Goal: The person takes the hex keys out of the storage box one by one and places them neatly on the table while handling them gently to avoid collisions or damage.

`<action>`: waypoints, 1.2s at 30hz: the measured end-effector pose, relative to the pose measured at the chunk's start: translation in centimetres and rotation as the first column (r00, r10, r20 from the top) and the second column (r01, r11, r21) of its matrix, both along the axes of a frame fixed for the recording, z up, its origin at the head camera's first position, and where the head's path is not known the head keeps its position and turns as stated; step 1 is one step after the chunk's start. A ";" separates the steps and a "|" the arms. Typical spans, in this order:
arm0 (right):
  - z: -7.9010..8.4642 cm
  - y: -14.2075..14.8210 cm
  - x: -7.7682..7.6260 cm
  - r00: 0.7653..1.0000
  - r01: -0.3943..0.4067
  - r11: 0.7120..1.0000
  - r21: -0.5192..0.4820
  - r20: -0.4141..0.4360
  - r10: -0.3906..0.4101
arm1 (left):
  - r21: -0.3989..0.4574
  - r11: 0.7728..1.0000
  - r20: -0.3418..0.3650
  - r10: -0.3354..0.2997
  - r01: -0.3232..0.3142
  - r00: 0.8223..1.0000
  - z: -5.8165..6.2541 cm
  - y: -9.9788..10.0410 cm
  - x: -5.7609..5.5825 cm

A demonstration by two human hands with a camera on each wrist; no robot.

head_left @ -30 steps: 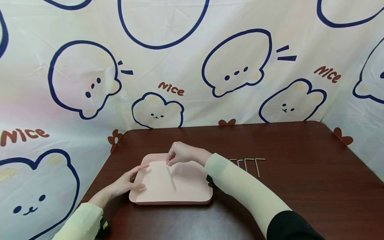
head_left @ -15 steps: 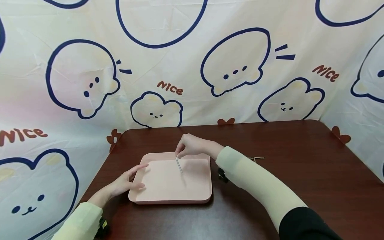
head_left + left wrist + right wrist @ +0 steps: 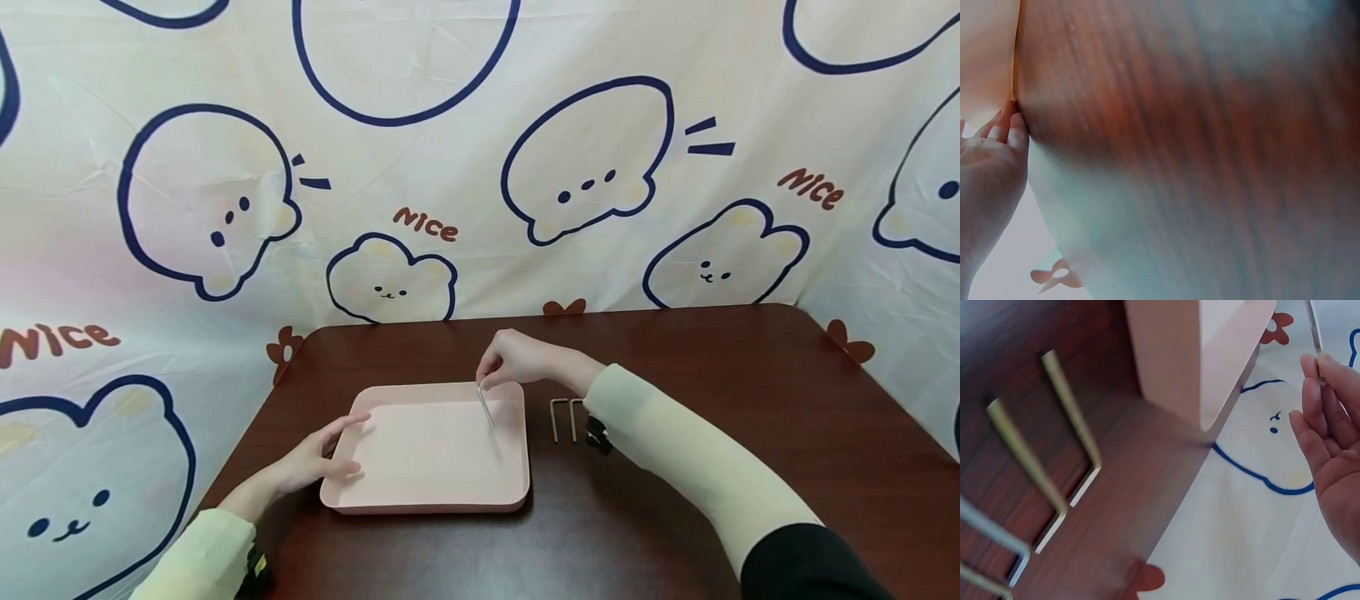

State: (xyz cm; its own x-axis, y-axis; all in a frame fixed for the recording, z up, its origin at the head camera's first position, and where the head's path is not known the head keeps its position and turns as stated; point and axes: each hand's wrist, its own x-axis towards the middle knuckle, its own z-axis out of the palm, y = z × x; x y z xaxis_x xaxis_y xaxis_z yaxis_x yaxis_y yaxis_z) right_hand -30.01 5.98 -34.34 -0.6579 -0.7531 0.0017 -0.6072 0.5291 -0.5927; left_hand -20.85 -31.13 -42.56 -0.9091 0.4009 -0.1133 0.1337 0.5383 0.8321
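My left hand (image 3: pixel 315 457) holds the left side of a pale pink tray (image 3: pixel 420 454), with thumb and a finger over its rim. In the left wrist view, other fingertips of the left hand (image 3: pixel 994 156) touch the tray's outer wall (image 3: pixel 988 56). My right hand (image 3: pixel 517 358) pinches a silver hex key (image 3: pixel 486 407) by one end above the tray's far right corner; its long shaft slants down. The right wrist view shows the hex key (image 3: pixel 1315 328) between thumb and fingers of the right hand (image 3: pixel 1338 434).
Several L-shaped hex keys (image 3: pixel 1079 419) lie in a row on the dark wooden table (image 3: pixel 637 500), right of the tray. Most are gold-coloured, one silver; the right forearm hides part of the row in the head view. A patterned cloth (image 3: pixel 480 167) hangs behind the table.
My right hand has moved to the right with the hex key, from over the tray's middle to its far right corner. The left hand has stayed on the tray.
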 end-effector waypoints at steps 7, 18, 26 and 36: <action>-0.1 2.8 0.2 1.000 -0.007 1.000 0.007 -0.003 0.007 | -0.006 1.000 -0.009 -0.008 0.008 1.000 0.1 -0.1 0.0; 0.1 6.4 0.9 0.999 0.030 0.999 -0.017 0.013 -0.030 | -0.017 1.000 -0.030 -0.016 0.016 0.999 0.1 0.0 0.0; 0.3 8.4 1.2 0.999 0.033 0.999 -0.037 0.000 -0.033 | -0.010 1.000 -0.031 -0.015 0.015 0.999 0.0 0.1 0.0; 0.4 10.7 1.7 0.999 0.042 0.997 -0.063 -0.020 -0.043 | -0.003 1.000 -0.014 0.010 -0.010 1.000 -0.2 0.0 0.0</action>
State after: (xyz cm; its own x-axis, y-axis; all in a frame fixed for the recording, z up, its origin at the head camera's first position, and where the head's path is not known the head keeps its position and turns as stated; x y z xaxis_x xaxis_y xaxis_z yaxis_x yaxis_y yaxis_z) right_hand -28.34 16.71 -33.97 -0.6888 -0.7223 0.0624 -0.5977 0.5171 -0.6127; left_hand -20.84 -31.16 -42.71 -0.9144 0.3918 -0.1016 0.1405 0.5426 0.8282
